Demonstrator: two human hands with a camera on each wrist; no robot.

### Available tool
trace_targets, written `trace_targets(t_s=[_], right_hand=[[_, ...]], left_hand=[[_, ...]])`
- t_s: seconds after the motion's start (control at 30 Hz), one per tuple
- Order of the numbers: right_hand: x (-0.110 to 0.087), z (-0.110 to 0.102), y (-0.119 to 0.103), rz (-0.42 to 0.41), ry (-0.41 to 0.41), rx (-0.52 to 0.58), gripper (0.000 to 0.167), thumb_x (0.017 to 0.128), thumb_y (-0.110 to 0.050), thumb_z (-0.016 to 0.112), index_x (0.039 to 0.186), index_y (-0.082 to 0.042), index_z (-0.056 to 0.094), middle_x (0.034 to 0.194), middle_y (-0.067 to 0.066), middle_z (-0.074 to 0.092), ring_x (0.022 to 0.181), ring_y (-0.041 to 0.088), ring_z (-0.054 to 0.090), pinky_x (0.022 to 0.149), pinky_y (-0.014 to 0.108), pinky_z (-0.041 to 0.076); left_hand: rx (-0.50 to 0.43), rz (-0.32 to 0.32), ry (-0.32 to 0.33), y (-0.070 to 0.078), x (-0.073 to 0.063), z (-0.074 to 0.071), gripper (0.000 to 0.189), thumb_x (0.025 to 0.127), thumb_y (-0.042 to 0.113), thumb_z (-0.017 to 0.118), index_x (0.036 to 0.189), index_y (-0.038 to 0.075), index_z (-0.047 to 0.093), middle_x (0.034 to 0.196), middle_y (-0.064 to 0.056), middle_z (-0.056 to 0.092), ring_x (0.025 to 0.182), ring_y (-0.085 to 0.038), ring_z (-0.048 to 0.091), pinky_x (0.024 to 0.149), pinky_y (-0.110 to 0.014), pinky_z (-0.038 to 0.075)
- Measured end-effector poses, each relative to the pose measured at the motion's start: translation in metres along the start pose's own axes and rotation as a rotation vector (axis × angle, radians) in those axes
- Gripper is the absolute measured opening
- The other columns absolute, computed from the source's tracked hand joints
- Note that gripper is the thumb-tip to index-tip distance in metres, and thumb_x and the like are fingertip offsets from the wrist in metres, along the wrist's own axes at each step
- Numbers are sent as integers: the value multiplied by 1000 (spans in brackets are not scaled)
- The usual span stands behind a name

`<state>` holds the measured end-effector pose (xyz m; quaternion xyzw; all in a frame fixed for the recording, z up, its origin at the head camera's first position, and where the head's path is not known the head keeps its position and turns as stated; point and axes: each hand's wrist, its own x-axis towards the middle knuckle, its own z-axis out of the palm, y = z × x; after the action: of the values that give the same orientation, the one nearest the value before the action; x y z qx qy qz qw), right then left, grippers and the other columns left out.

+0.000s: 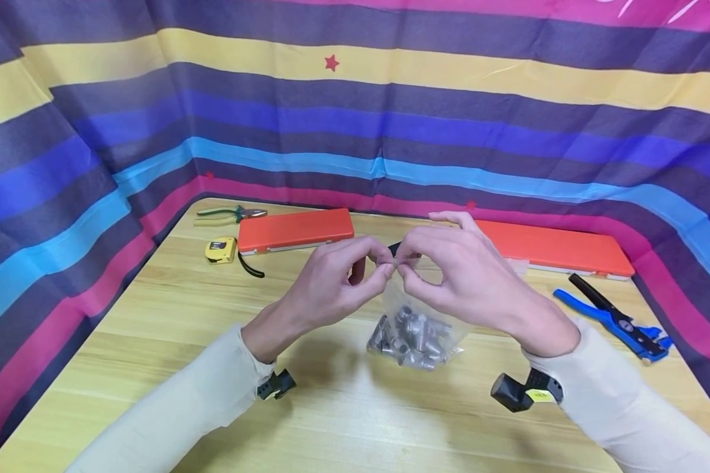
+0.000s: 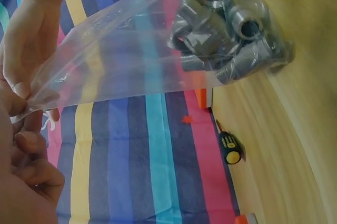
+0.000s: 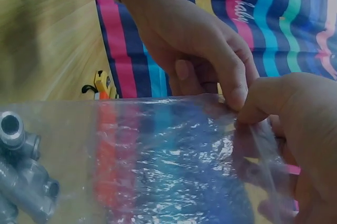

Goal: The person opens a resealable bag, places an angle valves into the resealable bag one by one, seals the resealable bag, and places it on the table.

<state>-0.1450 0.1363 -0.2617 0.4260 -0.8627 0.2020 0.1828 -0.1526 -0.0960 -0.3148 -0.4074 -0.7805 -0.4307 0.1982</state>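
A clear plastic bag hangs from both hands, its lower end at the wooden table. Inside lie several grey metal pipe fittings, gathered at the bottom. My left hand pinches the bag's top edge between thumb and forefinger. Right beside it, my right hand pinches the same edge, the fingertips of both hands nearly touching. In the right wrist view the bag's upper part is spread flat, and the left hand holds its corner.
Pliers, a yellow tape measure and a red case are at the back left. A longer red case and a blue-and-black wire stripper are on the right. A striped cloth hangs behind the table.
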Motion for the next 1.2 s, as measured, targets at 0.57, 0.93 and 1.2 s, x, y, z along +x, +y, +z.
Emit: trace_targets(t_s=[0.57,0.93,1.2], right_hand=[[-9,-10,8,-41,39,-82,12,90,-8,83,95,-16,76,89,-7,79,77,9,72,117,58,40],[-17,-15,12,-37,30,-88,13,92,-11,86,94,-17,75,87,-8,77,79,10,74,116,59,41],[-31,-23,20,-15,24,-92,16,91,-8,85,100,-18,76,92,-8,78,83,11,74,117,60,39]], left_hand=[[41,31,24,1,-2,2,4,106,8,69,104,5,71,83,-1,69,63,-7,46,55,-22,36],[39,16,20,0,-4,3,5,107,8,67,105,4,70,84,-2,69,62,-10,48,55,-23,38],[31,-8,29,-1,-4,4,5,106,7,67,105,3,70,85,-2,69,64,-11,50,56,-24,38]])
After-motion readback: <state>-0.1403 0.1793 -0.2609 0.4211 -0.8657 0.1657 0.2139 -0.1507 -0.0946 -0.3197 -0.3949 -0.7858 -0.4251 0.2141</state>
